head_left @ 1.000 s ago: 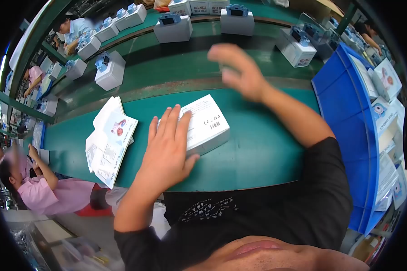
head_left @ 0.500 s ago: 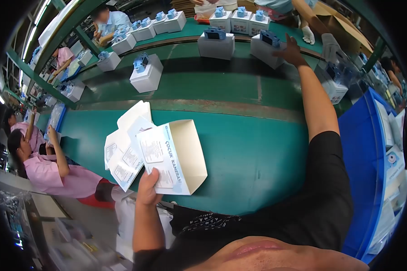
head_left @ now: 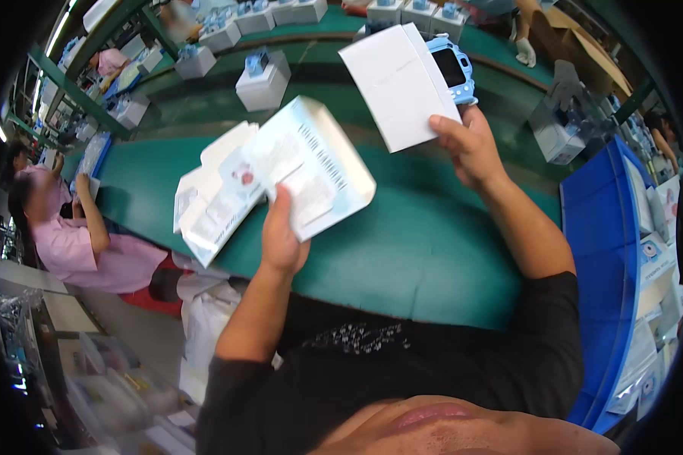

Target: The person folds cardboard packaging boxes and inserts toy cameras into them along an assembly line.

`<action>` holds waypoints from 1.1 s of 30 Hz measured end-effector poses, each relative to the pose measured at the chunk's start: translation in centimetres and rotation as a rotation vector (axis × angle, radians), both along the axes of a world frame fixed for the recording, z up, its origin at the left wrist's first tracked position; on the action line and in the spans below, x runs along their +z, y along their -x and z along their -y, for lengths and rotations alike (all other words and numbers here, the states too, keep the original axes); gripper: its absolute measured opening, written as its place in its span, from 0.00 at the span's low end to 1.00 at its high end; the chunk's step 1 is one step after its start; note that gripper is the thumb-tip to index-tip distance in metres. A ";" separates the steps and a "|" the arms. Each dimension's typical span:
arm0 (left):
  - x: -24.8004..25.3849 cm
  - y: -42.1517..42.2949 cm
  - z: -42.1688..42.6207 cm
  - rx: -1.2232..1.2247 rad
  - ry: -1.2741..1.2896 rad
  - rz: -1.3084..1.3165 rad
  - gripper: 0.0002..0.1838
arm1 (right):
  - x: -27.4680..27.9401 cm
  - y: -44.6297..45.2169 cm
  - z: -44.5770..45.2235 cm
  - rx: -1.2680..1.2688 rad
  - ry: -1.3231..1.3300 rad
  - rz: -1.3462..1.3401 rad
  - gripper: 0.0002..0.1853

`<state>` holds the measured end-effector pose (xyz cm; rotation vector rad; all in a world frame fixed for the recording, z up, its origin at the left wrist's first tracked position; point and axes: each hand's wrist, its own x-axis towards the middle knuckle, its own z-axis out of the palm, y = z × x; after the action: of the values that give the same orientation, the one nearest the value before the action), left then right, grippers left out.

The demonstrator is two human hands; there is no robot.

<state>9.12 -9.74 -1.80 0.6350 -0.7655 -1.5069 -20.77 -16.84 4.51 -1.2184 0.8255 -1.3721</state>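
My left hand (head_left: 284,241) is closed on a printed cardboard sleeve (head_left: 305,163), its thumb across the white and pale blue face. The sleeve is tilted, with its open end towards the right. Under and left of it, several flattened printed sleeves (head_left: 214,216) lie on the green table (head_left: 425,243). Raised above the belt, my right hand (head_left: 474,150) grips a plain white box (head_left: 399,89), thumb on its near face. A light blue toy camera (head_left: 454,70) with a dark screen sits against the box's far side. My right fingers are mostly hidden behind these.
White boxes topped with blue cameras (head_left: 262,82) stand along the green conveyor. To the right is a blue bin (head_left: 596,250) of printed packages. A clear plastic bag and box (head_left: 560,136) stand beside it. A person in pink (head_left: 91,246) sits at the left.
My right hand has taken a white box with its camera off the belt and brought it nearer. My left hand has raised the sleeve and tilted it to the right.
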 end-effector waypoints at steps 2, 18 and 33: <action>-0.4 1.6 0.3 -0.001 0.066 0.028 0.33 | -0.9 -2.3 -2.8 0.027 0.012 0.024 0.33; -0.6 3.5 0.5 -0.164 0.173 0.173 0.36 | -1.8 -3.2 -6.4 0.128 0.159 -0.450 0.42; -1.7 2.6 1.2 -0.219 0.192 0.388 0.36 | -3.3 -4.0 -6.5 0.012 0.330 -0.559 0.51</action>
<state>6.48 -10.93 -3.51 0.7248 -1.2962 -1.5010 -16.79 -10.37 1.25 -1.9119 0.9902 -1.1974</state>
